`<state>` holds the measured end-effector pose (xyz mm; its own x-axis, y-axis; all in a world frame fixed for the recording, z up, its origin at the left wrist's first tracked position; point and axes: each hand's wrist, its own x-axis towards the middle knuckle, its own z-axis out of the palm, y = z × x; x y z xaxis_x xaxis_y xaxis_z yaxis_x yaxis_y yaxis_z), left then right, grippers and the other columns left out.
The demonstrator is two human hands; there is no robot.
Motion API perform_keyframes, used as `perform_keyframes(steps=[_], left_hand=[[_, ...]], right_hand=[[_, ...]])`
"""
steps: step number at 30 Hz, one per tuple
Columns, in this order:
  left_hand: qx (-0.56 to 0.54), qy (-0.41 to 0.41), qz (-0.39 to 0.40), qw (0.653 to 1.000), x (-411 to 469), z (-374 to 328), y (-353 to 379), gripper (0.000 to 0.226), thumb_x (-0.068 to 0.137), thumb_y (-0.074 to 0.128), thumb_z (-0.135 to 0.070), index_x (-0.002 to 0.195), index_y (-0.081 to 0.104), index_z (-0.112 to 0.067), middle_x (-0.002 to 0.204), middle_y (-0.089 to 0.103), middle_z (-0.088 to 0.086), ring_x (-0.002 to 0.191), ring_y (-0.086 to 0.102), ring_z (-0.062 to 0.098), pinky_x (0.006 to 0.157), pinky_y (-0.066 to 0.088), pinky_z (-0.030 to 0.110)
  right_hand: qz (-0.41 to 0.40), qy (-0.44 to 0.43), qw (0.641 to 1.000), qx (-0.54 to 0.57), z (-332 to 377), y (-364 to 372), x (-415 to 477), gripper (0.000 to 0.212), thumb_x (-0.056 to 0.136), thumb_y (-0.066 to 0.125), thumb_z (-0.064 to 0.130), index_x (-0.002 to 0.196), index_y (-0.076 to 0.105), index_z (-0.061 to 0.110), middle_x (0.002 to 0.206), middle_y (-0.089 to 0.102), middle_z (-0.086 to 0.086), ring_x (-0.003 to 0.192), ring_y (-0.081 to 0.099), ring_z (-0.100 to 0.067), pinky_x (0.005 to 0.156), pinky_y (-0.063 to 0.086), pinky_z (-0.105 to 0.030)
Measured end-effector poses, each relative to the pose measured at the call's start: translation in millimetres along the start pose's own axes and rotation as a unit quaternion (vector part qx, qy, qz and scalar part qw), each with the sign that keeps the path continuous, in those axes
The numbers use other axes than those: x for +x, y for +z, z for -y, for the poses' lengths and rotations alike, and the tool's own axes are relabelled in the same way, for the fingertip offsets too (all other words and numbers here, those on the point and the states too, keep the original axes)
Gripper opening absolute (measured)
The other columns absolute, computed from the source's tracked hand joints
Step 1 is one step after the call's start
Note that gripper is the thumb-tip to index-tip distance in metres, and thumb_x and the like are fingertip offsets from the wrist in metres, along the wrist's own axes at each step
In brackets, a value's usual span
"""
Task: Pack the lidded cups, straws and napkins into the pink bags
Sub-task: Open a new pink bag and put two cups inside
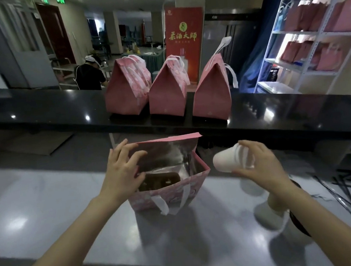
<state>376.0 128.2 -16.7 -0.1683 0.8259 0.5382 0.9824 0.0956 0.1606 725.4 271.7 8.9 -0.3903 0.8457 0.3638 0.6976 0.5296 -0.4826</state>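
Note:
An open pink bag (174, 192) with white handles stands on the steel counter in front of me. It has a silver lining and a brown cardboard holder at the bottom. My left hand (122, 174) grips the bag's left rim and holds it open. My right hand (260, 164) holds a white lidded cup (227, 160) tipped on its side, just right of the bag's mouth. Two more white lidded cups (267, 211) stand below my right forearm, partly hidden by it. Black straws (344, 185) lie scattered at the right.
Three closed pink bags (165, 90) stand in a row on the raised black ledge (44, 113) behind the counter. A white shelf rack (313, 40) with more pink bags is at the far right. A person in black sits in the background left.

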Motion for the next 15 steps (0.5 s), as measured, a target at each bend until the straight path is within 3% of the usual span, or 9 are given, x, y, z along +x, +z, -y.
perform_keyframes(steps=[3,6,10,15], left_hand=[[0.016,0.007,0.015,1.0,-14.5,-11.5,-8.1,0.065,0.071,0.081,-0.022,0.13,0.053,-0.019,0.146,0.04,0.01,0.145,0.017,0.033,0.113,0.022,0.064],[0.045,-0.005,0.052,0.998,-26.0,-17.1,-13.2,0.085,0.067,0.084,-0.033,0.14,0.042,-0.024,0.154,0.029,0.007,0.148,0.003,0.031,0.115,0.006,0.066],[0.082,-0.023,0.09,0.992,-37.8,-18.7,-15.3,0.11,0.064,0.079,-0.056,0.151,0.016,-0.034,0.162,0.009,0.0,0.146,-0.022,0.023,0.11,-0.016,0.064],[0.055,-0.053,0.113,0.991,-47.0,-18.9,-13.3,0.135,0.056,0.077,-0.07,0.148,-0.018,-0.042,0.16,-0.014,-0.011,0.143,-0.031,0.021,0.108,-0.014,0.068]], right_hand=[[-0.047,-0.047,0.997,0.036,25.5,-27.7,-19.1,0.082,0.063,0.087,0.031,0.135,0.048,0.029,0.132,0.047,0.005,0.116,0.047,-0.023,0.095,0.042,-0.037],[-0.061,-0.097,0.991,0.07,55.9,-46.2,-34.6,0.082,0.063,0.086,0.035,0.135,0.047,0.029,0.13,0.047,0.007,0.115,0.047,-0.02,0.096,0.043,-0.039],[-0.004,-0.133,0.983,0.129,100.5,-41.3,-47.8,0.084,0.063,0.081,0.047,0.137,0.041,0.039,0.13,0.043,0.012,0.119,0.045,-0.015,0.097,0.045,-0.041],[0.087,-0.164,0.98,0.069,141.0,20.2,-42.1,0.084,0.07,0.079,0.047,0.141,0.033,0.045,0.137,0.037,0.013,0.121,0.039,-0.013,0.098,0.046,-0.042]])
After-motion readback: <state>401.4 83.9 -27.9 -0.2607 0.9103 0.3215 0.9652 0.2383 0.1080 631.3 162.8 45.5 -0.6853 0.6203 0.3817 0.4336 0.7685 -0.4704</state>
